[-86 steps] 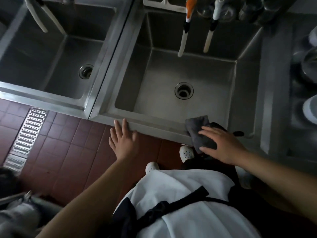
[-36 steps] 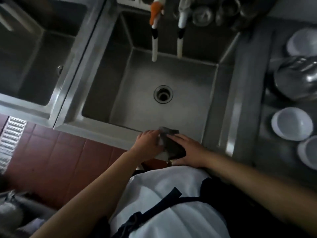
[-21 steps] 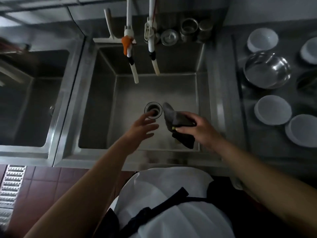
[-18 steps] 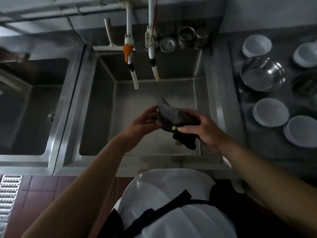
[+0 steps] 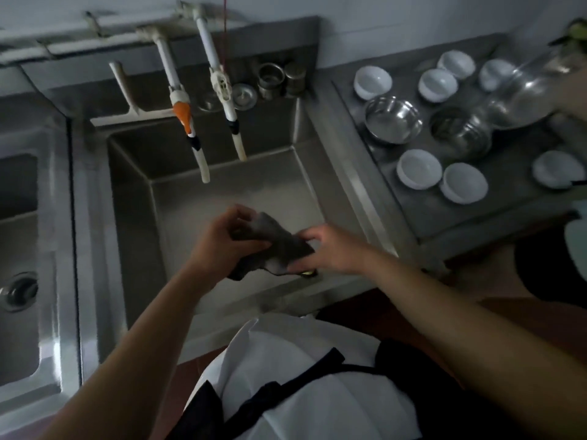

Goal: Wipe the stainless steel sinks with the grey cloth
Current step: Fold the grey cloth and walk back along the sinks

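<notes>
The grey cloth (image 5: 279, 246) hangs bunched in the air over the right stainless steel sink (image 5: 133, 236), near its front wall. My left hand (image 5: 225, 239) grips the cloth's left end with curled fingers. My right hand (image 5: 330, 249) pinches its right end. The cloth's lower part droops between the two hands and hides the drain of this sink. A second sink (image 5: 60, 281) lies at the left, with its drain (image 5: 17, 292) showing.
Two white taps (image 5: 203, 134) hang over the back of the right sink; a white squeegee (image 5: 127, 106) rests on the back ledge beside metal cups (image 5: 270, 79). Several white bowls (image 5: 419, 169) and steel bowls (image 5: 394, 119) crowd the counter at the right.
The cloth has been lifted from the sink's front rim into the air over the basin. My left hand has left the rim and taken hold of the cloth's left end.
</notes>
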